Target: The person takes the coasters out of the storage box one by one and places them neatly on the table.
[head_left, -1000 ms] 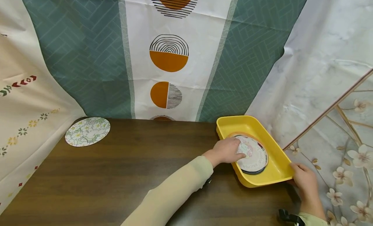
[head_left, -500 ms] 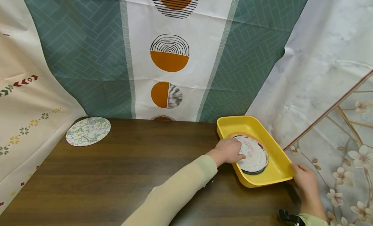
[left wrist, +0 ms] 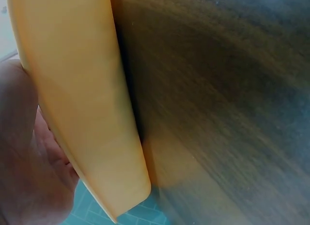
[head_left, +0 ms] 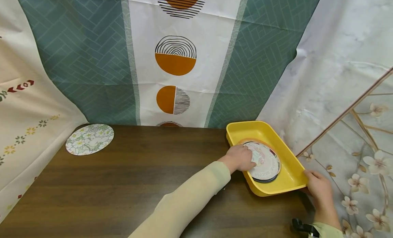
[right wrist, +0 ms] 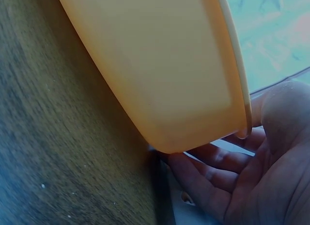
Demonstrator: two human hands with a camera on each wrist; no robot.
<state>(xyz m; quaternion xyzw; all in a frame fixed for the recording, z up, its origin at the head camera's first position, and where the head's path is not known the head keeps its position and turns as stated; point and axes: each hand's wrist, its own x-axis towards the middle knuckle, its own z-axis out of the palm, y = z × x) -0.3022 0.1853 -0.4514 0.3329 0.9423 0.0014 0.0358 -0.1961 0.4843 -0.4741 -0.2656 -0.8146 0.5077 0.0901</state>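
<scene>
Yellow tray lies between the fingers of both hands. The right hand curls its fingers round one corner; the left hand reaches over another side to a white disc, its grip impossible to tell.

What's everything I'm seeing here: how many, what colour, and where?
Table: one, dark brown, across the head view's lower half.
Tray: one, yellow, table's right side.
Round pieces: stacked, count unclear; white top, orange and dark edges; inside the tray.
Floral disc: one, white, green and yellow, table's far left corner.
Backdrop cloth: one, green and white with orange shapes, behind the table.
Patterned cloth: one, cream, far left.
Blossom cloth: one, whitish, far right.
Wrist gear: one clearly visible, black, bottom right.
Sleeves: two, pale beige-green, bottom.
Left hand: one, over the tray's left rim.
Right hand: one, gripping the tray's near right corner.
</scene>
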